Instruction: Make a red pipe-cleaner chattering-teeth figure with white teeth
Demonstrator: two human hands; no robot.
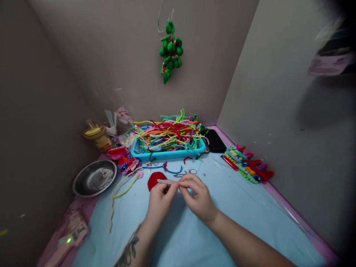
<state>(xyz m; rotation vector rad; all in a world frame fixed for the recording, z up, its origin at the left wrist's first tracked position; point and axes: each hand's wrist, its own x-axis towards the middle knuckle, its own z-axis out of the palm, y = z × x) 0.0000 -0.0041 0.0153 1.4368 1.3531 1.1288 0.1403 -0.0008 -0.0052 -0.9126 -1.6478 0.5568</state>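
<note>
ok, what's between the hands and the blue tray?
Head view: small scissors, bent blue pipe-cleaner pieces and a short red scrap lie on the mat there.

My left hand (160, 200) and my right hand (198, 197) meet in front of me, the fingertips of both pinched closed and almost touching each other. My left forearm (133, 244), with a dark tattoo, and my right forearm (244, 244) come in from below.
</note>
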